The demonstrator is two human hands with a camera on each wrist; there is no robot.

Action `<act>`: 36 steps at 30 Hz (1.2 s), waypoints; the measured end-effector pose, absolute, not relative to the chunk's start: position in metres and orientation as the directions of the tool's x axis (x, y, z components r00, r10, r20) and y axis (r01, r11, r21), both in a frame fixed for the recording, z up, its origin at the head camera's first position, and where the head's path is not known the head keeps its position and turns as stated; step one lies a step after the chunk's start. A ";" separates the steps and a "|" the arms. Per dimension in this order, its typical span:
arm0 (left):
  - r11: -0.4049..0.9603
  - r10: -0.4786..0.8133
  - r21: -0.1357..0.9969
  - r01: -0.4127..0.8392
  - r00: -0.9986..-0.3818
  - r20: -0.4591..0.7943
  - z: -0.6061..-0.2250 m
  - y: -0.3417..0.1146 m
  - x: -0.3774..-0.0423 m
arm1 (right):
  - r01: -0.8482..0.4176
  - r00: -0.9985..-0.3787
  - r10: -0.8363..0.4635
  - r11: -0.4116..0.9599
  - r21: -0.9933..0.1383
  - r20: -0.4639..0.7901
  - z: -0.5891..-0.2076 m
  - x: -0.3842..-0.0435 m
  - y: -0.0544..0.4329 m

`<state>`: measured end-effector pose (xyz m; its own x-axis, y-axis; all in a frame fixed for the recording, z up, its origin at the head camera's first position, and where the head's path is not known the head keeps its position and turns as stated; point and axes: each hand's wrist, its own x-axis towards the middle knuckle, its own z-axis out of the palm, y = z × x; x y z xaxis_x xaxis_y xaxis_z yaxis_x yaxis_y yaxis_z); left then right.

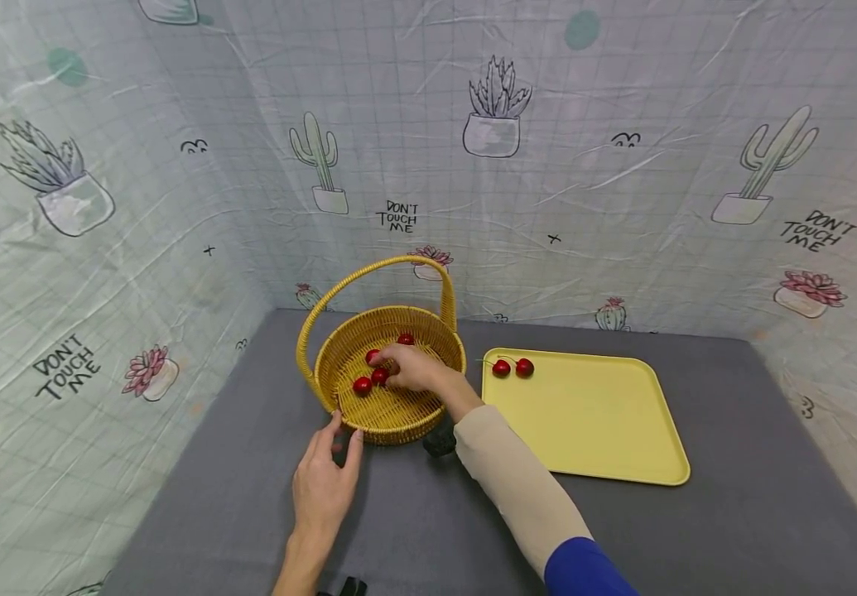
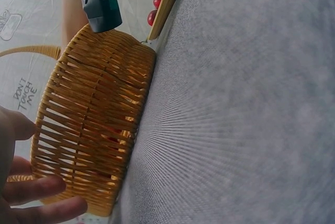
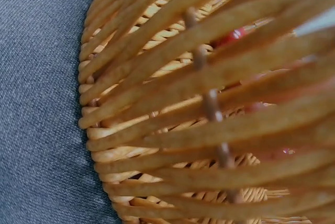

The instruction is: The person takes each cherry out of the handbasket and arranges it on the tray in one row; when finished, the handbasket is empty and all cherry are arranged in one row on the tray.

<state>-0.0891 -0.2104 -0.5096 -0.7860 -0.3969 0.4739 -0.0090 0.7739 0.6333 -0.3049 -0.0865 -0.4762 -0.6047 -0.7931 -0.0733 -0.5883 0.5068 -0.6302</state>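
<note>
A yellow wicker basket [image 1: 398,426] with a tall hoop handle holds several red cherries [image 1: 362,386]. My right hand [image 1: 411,368] reaches over its right rim, fingertips down among the cherries. Whether the fingers pinch one cannot be made out; the basket's woven wall [image 3: 209,145] hides the hand in the right wrist view. At the front left of the basket, my left hand [image 1: 324,484] touches the rim with thumb and forefinger spread. In the left wrist view, fairly straight fingers [image 2: 47,190] of that hand lie beside the wicker side.
Right of the basket lies a yellow tray [image 1: 592,422] with two stemmed cherries [image 1: 523,367] in its far left corner. A black device [image 1: 439,439] sits at my right wrist. A printed cloth [image 1: 547,182] hangs behind the grey tabletop [image 1: 428,521].
</note>
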 end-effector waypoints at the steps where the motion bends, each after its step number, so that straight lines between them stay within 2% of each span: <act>1: 0.774 -0.397 0.633 -0.009 -0.785 0.475 -0.510 -0.211 -0.089 | -0.591 -0.599 -0.797 0.508 -0.626 -0.081 -0.476 -0.305 -0.087; 9: 0.774 -0.394 0.633 -0.003 -0.784 0.479 -0.511 -0.209 -0.092 | -0.617 -0.589 -0.802 0.525 -0.586 -0.098 -0.481 -0.309 -0.087; 23: 0.784 -0.371 0.619 0.032 -0.776 0.510 -0.511 -0.205 -0.094 | -0.544 -0.611 -0.784 0.514 -0.663 -0.106 -0.477 -0.308 -0.078; 30: 0.786 -0.374 0.618 0.022 -0.778 0.505 -0.513 -0.206 -0.092 | -0.590 -0.609 -0.792 0.490 -0.642 -0.046 -0.470 -0.303 -0.072; 36: 0.793 -0.384 0.609 0.007 -0.771 0.508 -0.515 -0.211 -0.091 | -0.640 -0.608 -0.794 0.475 -0.604 0.020 -0.448 -0.299 -0.064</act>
